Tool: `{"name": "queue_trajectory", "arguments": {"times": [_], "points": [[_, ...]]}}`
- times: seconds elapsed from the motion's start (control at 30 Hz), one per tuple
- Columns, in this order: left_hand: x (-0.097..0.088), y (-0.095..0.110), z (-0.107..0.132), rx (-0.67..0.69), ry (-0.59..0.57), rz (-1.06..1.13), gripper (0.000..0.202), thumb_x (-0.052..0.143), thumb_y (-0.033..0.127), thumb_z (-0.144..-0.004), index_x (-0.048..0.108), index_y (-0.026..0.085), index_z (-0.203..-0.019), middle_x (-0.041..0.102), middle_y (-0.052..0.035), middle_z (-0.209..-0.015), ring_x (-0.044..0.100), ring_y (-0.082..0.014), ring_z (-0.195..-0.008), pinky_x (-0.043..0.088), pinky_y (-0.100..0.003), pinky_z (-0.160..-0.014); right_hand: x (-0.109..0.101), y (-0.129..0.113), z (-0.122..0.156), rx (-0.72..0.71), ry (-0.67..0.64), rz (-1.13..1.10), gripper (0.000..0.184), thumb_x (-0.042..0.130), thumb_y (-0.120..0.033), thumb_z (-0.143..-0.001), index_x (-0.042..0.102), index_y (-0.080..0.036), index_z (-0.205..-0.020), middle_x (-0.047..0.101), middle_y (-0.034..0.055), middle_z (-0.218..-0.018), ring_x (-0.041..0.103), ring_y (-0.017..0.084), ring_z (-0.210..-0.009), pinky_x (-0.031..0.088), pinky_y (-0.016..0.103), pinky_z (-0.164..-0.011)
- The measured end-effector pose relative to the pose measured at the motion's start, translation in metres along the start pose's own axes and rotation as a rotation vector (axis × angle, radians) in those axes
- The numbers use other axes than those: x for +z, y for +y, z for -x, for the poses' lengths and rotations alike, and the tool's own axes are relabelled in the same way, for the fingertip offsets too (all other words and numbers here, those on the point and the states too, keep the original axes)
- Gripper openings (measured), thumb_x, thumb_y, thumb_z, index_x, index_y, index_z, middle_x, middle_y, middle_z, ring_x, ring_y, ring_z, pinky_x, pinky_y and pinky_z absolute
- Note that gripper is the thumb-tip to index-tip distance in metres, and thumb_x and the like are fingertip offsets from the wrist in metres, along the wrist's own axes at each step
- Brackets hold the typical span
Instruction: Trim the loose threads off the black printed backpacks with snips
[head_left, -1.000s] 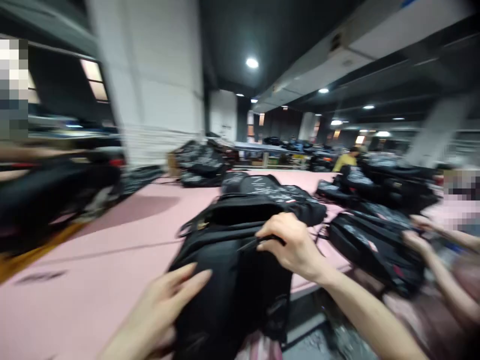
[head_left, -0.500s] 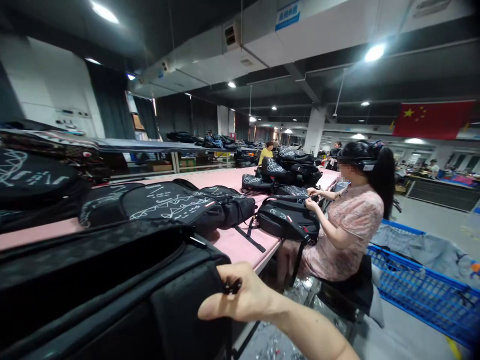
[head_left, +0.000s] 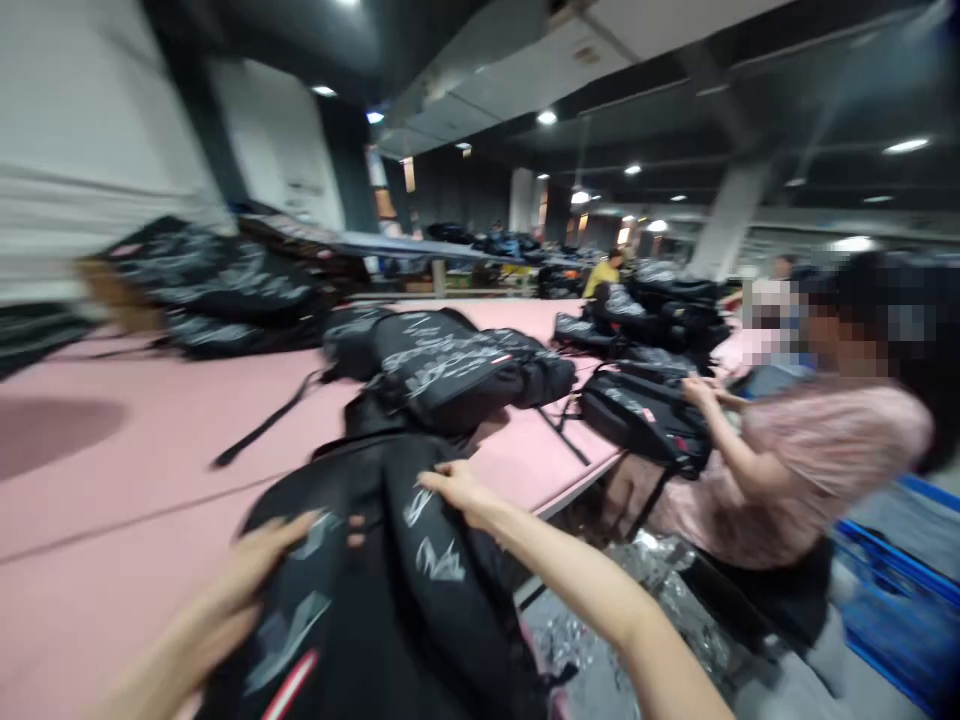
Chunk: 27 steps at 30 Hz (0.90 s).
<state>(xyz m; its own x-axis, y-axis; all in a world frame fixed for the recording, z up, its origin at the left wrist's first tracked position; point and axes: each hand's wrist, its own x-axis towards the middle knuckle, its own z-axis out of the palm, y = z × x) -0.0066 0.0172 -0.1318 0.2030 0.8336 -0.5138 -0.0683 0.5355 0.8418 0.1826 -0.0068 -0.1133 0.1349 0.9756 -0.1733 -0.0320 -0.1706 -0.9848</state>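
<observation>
Black backpack (head_left: 356, 590) directly in front of the wearer, lower centre, at the near edge of the pink tabletop (head_left: 169, 470). White markings on it; red-and-white strip low on its left. Left hand (head_left: 236, 590) on the bag's left side, grip loose, fingers stretched out, thumb apart. Right hand (head_left: 466, 490) at the upper right, fingertips on the bag; blurred, cannot tell whether its grip pinches fabric. Beyond, a patterned black bag (head_left: 446, 365); loose strap (head_left: 266, 420) to the left. Right: a seated co-worker (head_left: 832, 460) handles another bag (head_left: 637, 405).
</observation>
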Motion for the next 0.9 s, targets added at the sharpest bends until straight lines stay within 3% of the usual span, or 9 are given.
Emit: {"name": "queue_trajectory", "arguments": {"times": [0.07, 0.13, 0.27, 0.53, 0.7, 0.9], "points": [[-0.029, -0.037, -0.002, -0.074, -0.01, 0.152, 0.021, 0.047, 0.019, -0.087, 0.065, 0.014, -0.078, 0.07, -0.007, -0.078, 0.066, -0.0187, -0.073, 0.053, -0.032, -0.072, -0.001, 0.05, -0.006, 0.105, -0.051, 0.003, 0.025, 0.067, -0.026, -0.065, 0.047, -0.018, -0.054, 0.031, -0.0114, -0.037, 0.021, 0.004, -0.034, 0.014, 0.018, -0.034], [-0.044, -0.067, -0.007, -0.084, -0.078, 0.293, 0.018, 0.052, 0.019, -0.084, 0.066, 0.01, -0.078, 0.071, -0.0109, -0.079, 0.067, -0.0206, -0.074, 0.053, -0.031, -0.073, -0.008, 0.089, -0.012, 0.17, -0.078, -0.007, 0.029, 0.068, -0.033, -0.065, 0.044, -0.018, -0.056, 0.031, -0.0117, -0.039, 0.02, 0.003, -0.034, 0.012, 0.019, -0.034], [-0.055, -0.091, -0.027, -0.072, -0.125, 0.395, 0.021, 0.055, 0.023, -0.083, 0.067, 0.006, -0.087, 0.071, -0.0145, -0.087, 0.068, -0.0237, -0.079, 0.054, -0.034, -0.076, -0.019, 0.128, -0.032, 0.261, -0.105, -0.036, 0.039, 0.071, -0.043, -0.058, 0.04, -0.02, -0.059, 0.027, -0.0132, -0.041, 0.018, 0.003, -0.035, 0.012, 0.019, -0.035], [-0.06, -0.091, -0.035, -0.065, -0.175, 0.43, 0.025, 0.053, 0.028, -0.085, 0.068, 0.009, -0.085, 0.071, -0.0142, -0.088, 0.067, -0.0231, -0.079, 0.052, -0.035, -0.081, -0.018, 0.134, -0.04, 0.289, -0.079, -0.08, 0.046, 0.074, -0.049, -0.051, 0.039, -0.021, -0.059, 0.024, -0.0138, -0.041, 0.017, 0.002, -0.034, 0.014, 0.02, -0.036], [-0.057, -0.094, -0.034, -0.012, -0.099, 0.381, 0.025, 0.054, 0.028, -0.084, 0.068, 0.008, -0.084, 0.071, -0.0129, -0.083, 0.067, -0.0221, -0.076, 0.051, -0.034, -0.082, -0.018, 0.133, -0.039, 0.299, -0.08, -0.09, 0.048, 0.075, -0.051, -0.049, 0.039, -0.02, -0.059, 0.027, -0.013, -0.043, 0.018, 0.002, -0.035, 0.015, 0.02, -0.036], [-0.056, -0.095, -0.033, -0.006, -0.119, 0.41, 0.027, 0.06, 0.033, -0.079, 0.068, 0.008, -0.082, 0.071, -0.0127, -0.079, 0.067, -0.0224, -0.073, 0.05, -0.035, -0.082, -0.02, 0.135, -0.038, 0.28, -0.087, -0.091, 0.05, 0.075, -0.051, -0.052, 0.034, -0.021, -0.059, 0.023, -0.0134, -0.043, 0.017, 0.002, -0.036, 0.017, 0.02, -0.037]]}}
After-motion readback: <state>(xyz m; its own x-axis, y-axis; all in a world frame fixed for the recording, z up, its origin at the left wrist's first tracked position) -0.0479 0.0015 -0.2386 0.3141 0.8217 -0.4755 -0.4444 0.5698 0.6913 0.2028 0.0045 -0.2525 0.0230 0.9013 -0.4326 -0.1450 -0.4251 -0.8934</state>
